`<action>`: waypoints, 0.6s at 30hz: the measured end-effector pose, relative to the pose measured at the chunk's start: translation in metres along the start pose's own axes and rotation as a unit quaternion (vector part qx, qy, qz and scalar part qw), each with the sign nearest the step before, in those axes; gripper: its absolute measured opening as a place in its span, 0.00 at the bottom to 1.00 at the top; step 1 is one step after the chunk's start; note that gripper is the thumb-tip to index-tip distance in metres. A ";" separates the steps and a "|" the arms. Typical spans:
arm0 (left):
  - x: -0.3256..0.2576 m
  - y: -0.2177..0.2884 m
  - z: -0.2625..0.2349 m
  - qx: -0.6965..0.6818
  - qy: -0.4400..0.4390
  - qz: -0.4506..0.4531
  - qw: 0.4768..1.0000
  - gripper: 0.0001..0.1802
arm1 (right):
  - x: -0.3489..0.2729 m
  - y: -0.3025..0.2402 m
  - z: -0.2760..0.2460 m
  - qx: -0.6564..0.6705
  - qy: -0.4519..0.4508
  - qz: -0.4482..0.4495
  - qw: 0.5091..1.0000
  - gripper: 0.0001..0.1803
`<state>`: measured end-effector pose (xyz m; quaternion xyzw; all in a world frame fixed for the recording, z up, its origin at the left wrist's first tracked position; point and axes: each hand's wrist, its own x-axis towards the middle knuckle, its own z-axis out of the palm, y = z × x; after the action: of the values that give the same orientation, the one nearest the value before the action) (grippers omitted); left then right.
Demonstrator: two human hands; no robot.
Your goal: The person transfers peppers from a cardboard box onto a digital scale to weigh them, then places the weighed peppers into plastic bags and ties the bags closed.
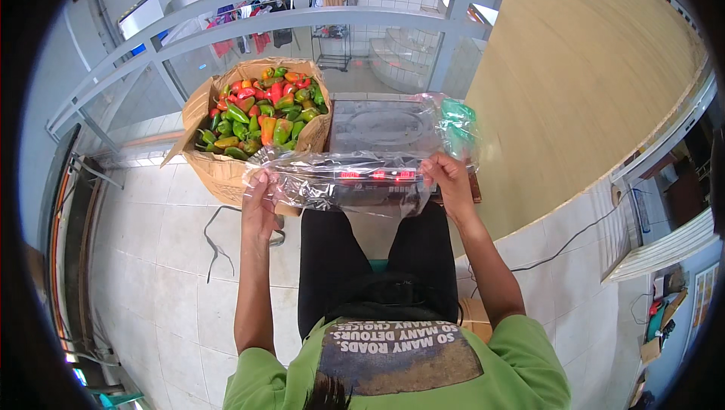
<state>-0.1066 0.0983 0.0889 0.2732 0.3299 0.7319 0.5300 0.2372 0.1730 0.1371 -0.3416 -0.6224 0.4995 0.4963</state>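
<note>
Over on the far left, a grey metal railing (158, 55) curves in and runs along the back, with laundry (260, 21) hanging beyond it. Next comes a big brown paper-lined carton (219, 172), its top open and full of peppers (264, 112), some red, some green, some orange. Below it, a dark strap (213, 244) lies loose on the pale tiled floor (174, 282).

Just beside the carton's near right side, the person's left hand (260, 192) has its fingers closed on one end of some crumpled clear plastic (310, 192). That plastic stretches across, right in front of the seated person's knees, over the front of a scale (385, 127) whose red digits shine through. At the other end, the right hand (447, 176) pinches the plastic's edge between thumb and fingers.

Behind that hand, by the scale's far right corner, sits a green bundle (458, 119). Farther right stands a broad wooden panel (574, 70), and a dark cable (563, 251) trails over the tiles.
</note>
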 end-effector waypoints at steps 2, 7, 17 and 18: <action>0.000 -0.003 -0.003 0.009 0.004 0.001 1.000 0.11 | 0.001 -0.004 0.006 0.035 0.028 0.005 0.999 0.06; 0.001 -0.005 0.022 0.015 0.004 0.033 0.999 0.17 | 0.003 -0.008 -0.003 0.032 0.088 0.023 0.995 0.05; 0.011 -0.003 0.046 -0.039 -0.031 0.033 0.998 0.22 | -0.028 0.035 -0.016 -0.122 -0.062 0.043 0.990 0.12; 0.012 -0.004 0.048 -0.052 -0.046 0.019 0.997 0.21 | -0.030 0.036 -0.014 -0.097 -0.061 0.081 0.990 0.13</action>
<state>-0.0719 0.1199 0.1165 0.2848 0.2620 0.7446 0.5439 0.2558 0.1588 0.0944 -0.4064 -0.6675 0.4951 0.3797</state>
